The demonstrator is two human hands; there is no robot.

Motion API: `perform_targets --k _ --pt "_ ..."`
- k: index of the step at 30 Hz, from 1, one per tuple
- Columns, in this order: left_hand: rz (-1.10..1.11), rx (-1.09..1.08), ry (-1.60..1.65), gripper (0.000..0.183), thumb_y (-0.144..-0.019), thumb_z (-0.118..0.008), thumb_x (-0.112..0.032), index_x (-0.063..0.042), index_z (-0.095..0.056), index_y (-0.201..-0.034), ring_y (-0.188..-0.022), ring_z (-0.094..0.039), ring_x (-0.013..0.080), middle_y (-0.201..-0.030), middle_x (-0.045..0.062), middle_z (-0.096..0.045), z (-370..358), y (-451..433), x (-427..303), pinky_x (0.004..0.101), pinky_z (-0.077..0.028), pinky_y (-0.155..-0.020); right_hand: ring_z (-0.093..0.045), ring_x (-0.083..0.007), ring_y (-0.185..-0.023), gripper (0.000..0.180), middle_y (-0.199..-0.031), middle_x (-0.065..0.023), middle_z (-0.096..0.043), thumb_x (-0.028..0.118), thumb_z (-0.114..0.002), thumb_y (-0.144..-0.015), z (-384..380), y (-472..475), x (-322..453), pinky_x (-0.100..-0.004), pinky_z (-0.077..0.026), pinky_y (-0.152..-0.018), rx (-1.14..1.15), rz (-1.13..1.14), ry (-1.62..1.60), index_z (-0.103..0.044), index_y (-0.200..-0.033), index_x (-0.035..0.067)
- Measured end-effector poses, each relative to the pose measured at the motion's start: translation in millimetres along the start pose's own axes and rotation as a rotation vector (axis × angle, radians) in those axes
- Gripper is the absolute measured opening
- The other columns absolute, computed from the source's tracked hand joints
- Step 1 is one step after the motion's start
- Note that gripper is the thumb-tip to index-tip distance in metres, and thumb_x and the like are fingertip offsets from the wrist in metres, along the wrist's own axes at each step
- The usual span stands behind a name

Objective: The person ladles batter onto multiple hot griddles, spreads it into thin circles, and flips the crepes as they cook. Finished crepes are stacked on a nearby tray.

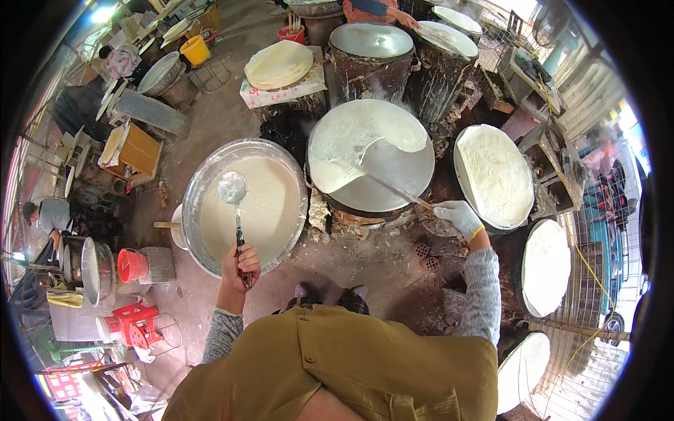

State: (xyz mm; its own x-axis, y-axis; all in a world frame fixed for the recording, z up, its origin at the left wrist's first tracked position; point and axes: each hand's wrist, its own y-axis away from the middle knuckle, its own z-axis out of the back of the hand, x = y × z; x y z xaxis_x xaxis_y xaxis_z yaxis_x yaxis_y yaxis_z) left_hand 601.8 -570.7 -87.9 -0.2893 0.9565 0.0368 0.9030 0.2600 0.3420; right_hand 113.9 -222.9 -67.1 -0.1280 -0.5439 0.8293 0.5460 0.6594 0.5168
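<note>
My left hand (241,266) grips the dark handle of a metal ladle (232,188), whose batter-coated bowl is over the large metal basin (192,173) of pale batter (263,200). My right hand (459,217), in a white glove, holds a long thin spreading tool (396,191) by its wooden end. The tool's far end meets the batter layer (363,131) on a round griddle (403,176). That layer covers the griddle's far and left parts; bare metal shows at the near right. To the right, a large thin pancake (495,173) lies on another griddle.
Beyond the griddle stand a steaming drum stove (372,68) and a stack of pancakes (279,64). Another person's hand (405,18) reaches over a far griddle. More pancake-covered griddles (545,268) line the right side. Perforated coal briquettes (425,255) lie on the floor. Red stools (138,321) stand left.
</note>
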Motion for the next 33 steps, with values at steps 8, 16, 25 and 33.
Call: perform_targets --k 8,16,25,33 --pt "0.097 -0.055 0.027 0.037 -0.11 -0.042 -0.035 -0.01 -0.05 -0.084 -0.052 -0.043 0.0082 -0.065 -0.004 -0.04 -2.9 5.0 -37.1 0.0238 -0.039 -0.049 -0.071 -0.0401 -0.082 0.033 -0.084 -0.0253 -0.07 0.023 -0.055 -0.097 -294.2 -63.7 38.3 -0.0489 -0.055 -0.076 -0.29 0.238 0.214 -0.064 -0.114 -0.005" --pt "0.135 -0.034 -0.029 0.033 -0.108 -0.048 -0.034 -0.01 -0.051 -0.085 -0.052 -0.043 0.0076 -0.066 -0.005 -0.04 -1.4 31.3 -90.1 0.0237 -0.039 -0.049 -0.069 -0.0492 -0.099 0.038 -0.098 -0.0339 -0.07 0.031 -0.051 -0.1 -311.4 32.0 -52.6 -0.0545 -0.053 -0.087 -0.578 -0.157 0.065 -0.065 -0.11 -0.004" --pt "0.156 -0.052 -0.067 0.035 -0.109 -0.045 -0.033 -0.01 -0.048 -0.083 -0.052 -0.043 0.0072 -0.065 -0.004 -0.039 -13.0 29.7 -100.5 0.0225 -0.038 -0.048 -0.068 -0.053 -0.093 0.032 -0.091 -0.0348 -0.07 0.029 -0.05 -0.1 -402.2 -31.3 -7.8 -0.0576 -0.055 -0.084 -0.561 0.055 0.336 -0.059 -0.105 -0.001" --pt "0.104 -0.05 -0.06 0.034 -0.11 -0.044 -0.034 -0.01 -0.048 -0.087 -0.051 -0.042 0.0075 -0.066 -0.004 -0.039 -12.3 33.4 -101.1 0.0229 -0.038 -0.048 -0.069 -0.0492 -0.088 0.042 -0.087 -0.0305 -0.07 0.035 -0.051 -0.102 -275.4 18.3 -40.8 -0.0526 -0.054 -0.08 -0.684 -0.142 -0.016 -0.066 -0.101 -0.004"
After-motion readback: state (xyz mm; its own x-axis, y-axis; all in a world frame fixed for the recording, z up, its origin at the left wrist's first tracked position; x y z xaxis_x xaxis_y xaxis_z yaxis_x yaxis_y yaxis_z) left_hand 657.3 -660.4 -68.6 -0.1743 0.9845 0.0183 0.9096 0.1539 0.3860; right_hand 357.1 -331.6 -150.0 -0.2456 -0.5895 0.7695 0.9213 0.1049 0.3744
